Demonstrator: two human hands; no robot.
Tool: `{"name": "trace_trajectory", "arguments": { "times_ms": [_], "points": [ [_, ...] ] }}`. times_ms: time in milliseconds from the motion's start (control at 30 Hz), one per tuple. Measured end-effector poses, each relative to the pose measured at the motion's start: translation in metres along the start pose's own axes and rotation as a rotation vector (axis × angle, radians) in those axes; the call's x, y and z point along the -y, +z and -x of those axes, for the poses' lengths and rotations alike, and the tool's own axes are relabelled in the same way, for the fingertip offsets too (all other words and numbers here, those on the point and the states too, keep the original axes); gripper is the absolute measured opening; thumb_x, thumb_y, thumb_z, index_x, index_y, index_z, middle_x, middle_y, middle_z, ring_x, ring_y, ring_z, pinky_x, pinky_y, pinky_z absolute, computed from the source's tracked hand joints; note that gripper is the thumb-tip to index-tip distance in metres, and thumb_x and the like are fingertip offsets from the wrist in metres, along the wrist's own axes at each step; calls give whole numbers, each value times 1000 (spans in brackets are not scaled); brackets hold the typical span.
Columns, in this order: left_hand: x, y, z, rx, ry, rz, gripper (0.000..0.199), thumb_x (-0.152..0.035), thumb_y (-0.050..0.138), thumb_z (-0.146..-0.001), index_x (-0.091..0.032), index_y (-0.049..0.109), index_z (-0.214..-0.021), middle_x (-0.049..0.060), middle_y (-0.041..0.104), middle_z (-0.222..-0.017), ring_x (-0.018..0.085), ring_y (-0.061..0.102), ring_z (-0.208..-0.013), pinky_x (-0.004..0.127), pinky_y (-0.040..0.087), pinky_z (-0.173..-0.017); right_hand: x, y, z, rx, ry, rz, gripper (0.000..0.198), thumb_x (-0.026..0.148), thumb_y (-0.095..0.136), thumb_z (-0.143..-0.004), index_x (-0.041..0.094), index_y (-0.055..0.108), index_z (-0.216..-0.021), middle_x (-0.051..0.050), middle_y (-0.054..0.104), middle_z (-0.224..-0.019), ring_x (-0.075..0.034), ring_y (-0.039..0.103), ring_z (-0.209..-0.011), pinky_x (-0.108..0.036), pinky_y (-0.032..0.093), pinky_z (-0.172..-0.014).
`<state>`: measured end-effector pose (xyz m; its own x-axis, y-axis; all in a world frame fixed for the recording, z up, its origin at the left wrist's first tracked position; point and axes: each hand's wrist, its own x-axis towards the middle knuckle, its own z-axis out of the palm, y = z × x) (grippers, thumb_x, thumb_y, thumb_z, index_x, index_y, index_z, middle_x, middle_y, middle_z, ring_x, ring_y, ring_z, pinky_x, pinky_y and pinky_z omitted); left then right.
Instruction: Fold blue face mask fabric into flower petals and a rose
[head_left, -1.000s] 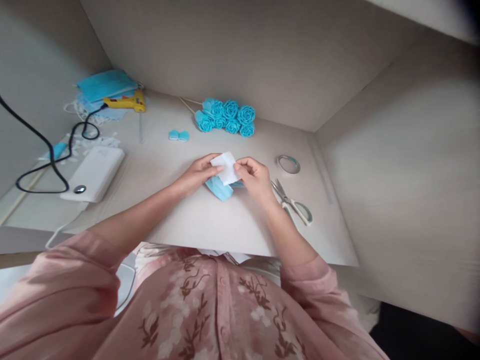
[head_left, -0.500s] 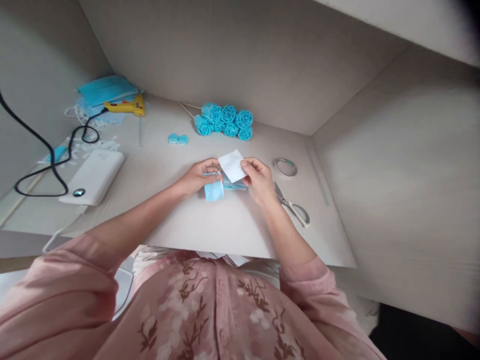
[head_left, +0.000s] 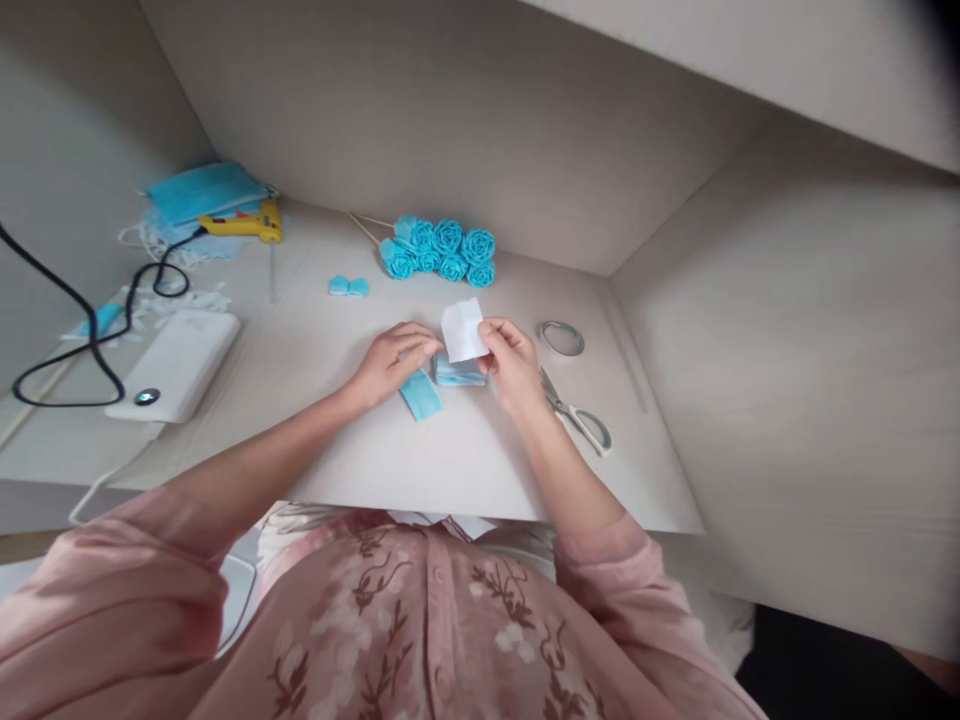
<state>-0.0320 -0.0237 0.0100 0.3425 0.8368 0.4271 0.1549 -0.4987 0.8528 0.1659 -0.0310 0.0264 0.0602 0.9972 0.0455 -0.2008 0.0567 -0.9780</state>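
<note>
A square of white cloth-like material (head_left: 463, 330) is pinched at its right edge between the thumb and fingers of my right hand (head_left: 511, 362). My left hand (head_left: 394, 362) is just left of the square, fingers stretched out and thumb apart. Beneath that hand a light blue cut piece (head_left: 422, 396) lies tilted on the table, its upper end partly covered by the hand. Between my hands sits a small stack of blue pieces (head_left: 459, 372), below the white square.
Scissors (head_left: 577, 415) and a tape roll (head_left: 561, 338) lie right. Blue fabric roses (head_left: 450, 250) and a bow-shaped blue piece (head_left: 348, 287) are behind. Left are a yellow glue gun (head_left: 244, 222), blue masks (head_left: 202, 190), a white power bank (head_left: 176, 365), a black cable (head_left: 94, 335) and white scraps (head_left: 180, 302).
My left hand has let go of the blue piece, which now lies lower and tilted. The white square has turned more upright in my right hand.
</note>
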Motion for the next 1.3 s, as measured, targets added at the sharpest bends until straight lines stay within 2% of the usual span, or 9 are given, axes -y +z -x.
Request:
{"name": "trace_trajectory", "arguments": {
  "times_ms": [200, 300, 467, 600, 800, 900, 1100, 1200, 1300],
  "points": [
    [3, 2, 0, -46, -343, 302, 50, -65, 71, -78, -16, 71, -83, 3, 67, -81, 16, 59, -76, 27, 45, -73, 1, 7, 9, 111, -22, 52, 32, 50, 79, -73, 21, 68, -79, 5, 57, -64, -6, 47, -50, -22, 39, -47],
    [5, 1, 1, -116, -428, 406, 44, -57, 79, -71, -15, 68, -74, 1, 63, -69, 12, 54, -66, 25, 42, -66, -2, 6, 8, 124, -23, 58, 30, 49, 79, -74, 21, 69, -78, 5, 59, -66, -6, 48, -51, -22, 40, -49],
    [4, 1, 1, -89, -444, 430, 42, -53, 81, -68, -14, 65, -67, 1, 62, -65, 11, 54, -62, 24, 42, -63, -3, 4, 6, 183, 20, 3, 38, 58, 76, -75, 22, 74, -86, 0, 67, -76, -12, 59, -66, -25, 48, -57],
    [-2, 3, 0, -60, -446, 427, 41, -50, 84, -63, -14, 64, -65, -1, 61, -62, 9, 51, -59, 22, 40, -59, -3, 5, 7, 211, 50, 48, 49, 58, 84, -65, 22, 75, -96, -1, 72, -82, -15, 64, -76, -28, 52, -69],
    [-7, 2, -2, -109, -431, 323, 38, -45, 80, -68, -15, 59, -59, -3, 54, -49, 6, 42, -47, 20, 31, -48, -7, 4, 3, 108, -43, 171, 33, 47, 82, -68, 20, 73, -84, 2, 66, -71, -10, 53, -63, -24, 44, -61],
    [-5, 1, -2, -98, -429, 345, 31, -43, 79, -71, -15, 66, -69, -2, 57, -47, 7, 41, -41, 21, 31, -43, -8, 2, 4, 119, -88, 227, 27, 44, 78, -73, 21, 73, -86, 2, 68, -75, -10, 54, -64, -25, 44, -62],
    [-5, -1, -3, -154, -363, 537, 25, -28, 85, -62, -15, 75, -81, 3, 75, -77, 14, 68, -69, 26, 54, -68, 2, -2, 11, 279, -273, 288, 24, 44, 69, -86, 25, 76, -100, -3, 75, -106, -17, 67, -99, -31, 51, -90],
    [-9, -2, -3, -131, -307, 615, 18, -21, 85, -58, -16, 76, -74, 5, 77, -86, 16, 70, -80, 26, 54, -73, 2, -3, 9, 227, -247, 228, 39, 54, 62, -91, 26, 72, -116, -6, 74, -119, -20, 66, -116, -34, 51, -98],
    [-13, -3, -2, -98, -273, 655, 17, -23, 86, -59, -16, 74, -68, 6, 76, -87, 17, 70, -81, 28, 54, -74, -1, -1, 7, 215, -137, 236, 49, 63, 56, -91, 25, 69, -120, -8, 73, -120, -21, 67, -114, -35, 54, -95]
  ]
}}
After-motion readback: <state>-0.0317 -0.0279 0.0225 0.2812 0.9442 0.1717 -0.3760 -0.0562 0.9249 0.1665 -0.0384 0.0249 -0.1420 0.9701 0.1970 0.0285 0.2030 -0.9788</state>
